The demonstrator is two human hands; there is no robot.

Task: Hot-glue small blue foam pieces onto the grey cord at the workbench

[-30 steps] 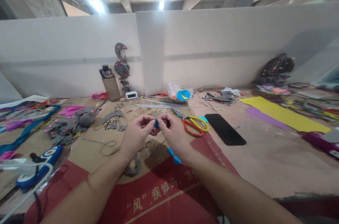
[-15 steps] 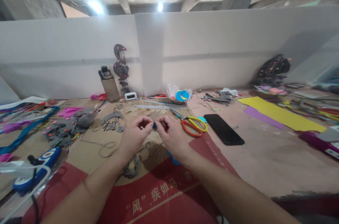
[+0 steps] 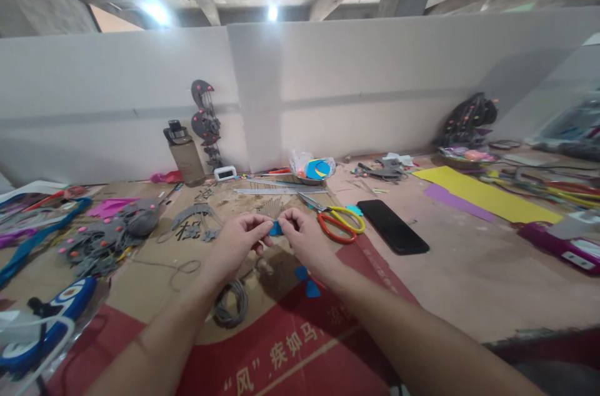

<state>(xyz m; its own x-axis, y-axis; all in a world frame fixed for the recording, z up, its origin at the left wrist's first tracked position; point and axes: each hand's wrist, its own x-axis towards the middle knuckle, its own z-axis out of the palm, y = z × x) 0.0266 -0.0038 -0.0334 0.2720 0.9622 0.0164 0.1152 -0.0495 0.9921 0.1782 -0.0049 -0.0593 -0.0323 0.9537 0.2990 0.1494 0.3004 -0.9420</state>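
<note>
Between my fingertips is a small blue piece (image 3: 276,229), thin like felt or paper. My left hand (image 3: 244,238) pinches it from the left, and my right hand (image 3: 302,233) pinches its other side. The two hands nearly meet above the cardboard. Below my right hand lie loose blue cut pieces (image 3: 312,288). A coil of grey cord (image 3: 230,303) rests under my left wrist. Just right of my right hand are scissors (image 3: 338,225) with one red and one yellow handle loop.
A black phone (image 3: 392,227) lies right of the scissors. Rulers (image 3: 281,188) and a bowl of coloured pieces (image 3: 313,170) stand beyond my hands. Grey cut shapes with pink beads (image 3: 110,233) lie left. A bottle (image 3: 185,155) and small white clock (image 3: 225,173) are near the wall.
My fingers have shifted on the blue piece, so more of it shows. The whole view has moved slightly, and the loose blue pieces are now less covered by my right hand.
</note>
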